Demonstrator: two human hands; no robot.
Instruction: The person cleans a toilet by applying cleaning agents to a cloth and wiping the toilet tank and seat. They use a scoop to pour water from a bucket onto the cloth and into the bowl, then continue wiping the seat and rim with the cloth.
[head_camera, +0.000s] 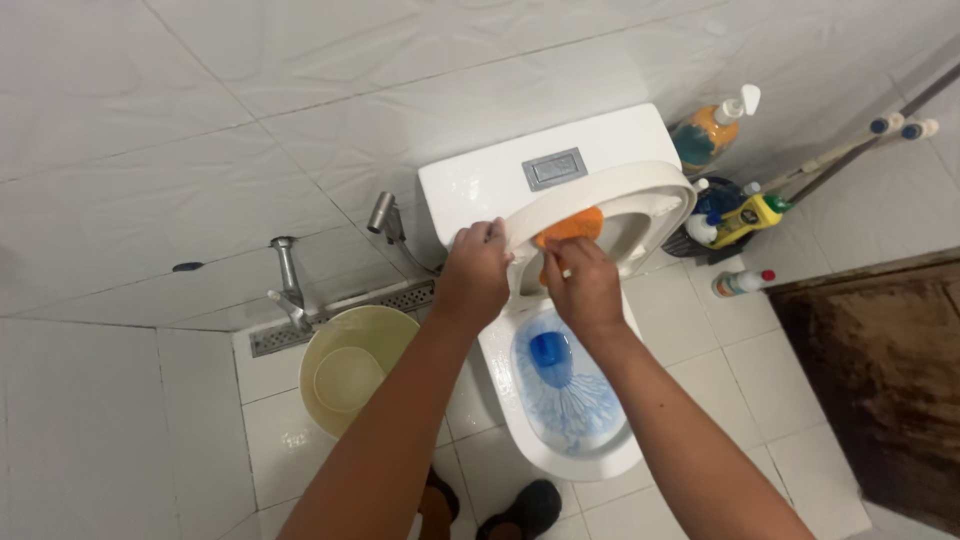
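A white toilet (500, 180) stands against the tiled wall, its bowl (570, 400) streaked with blue cleaner around blue water. The white seat (640, 190) is raised and tilted up. My left hand (472, 272) grips the seat's left edge. My right hand (583, 285) presses an orange cloth (572, 226) against the underside of the seat.
A pale yellow bucket (355, 365) sits on the floor left of the toilet, below a wall tap (288, 280) and a drain grate (345, 318). Several cleaner bottles (735, 215) and mop handles (860, 140) crowd the right corner. A dark brown door (880, 370) lies at the right.
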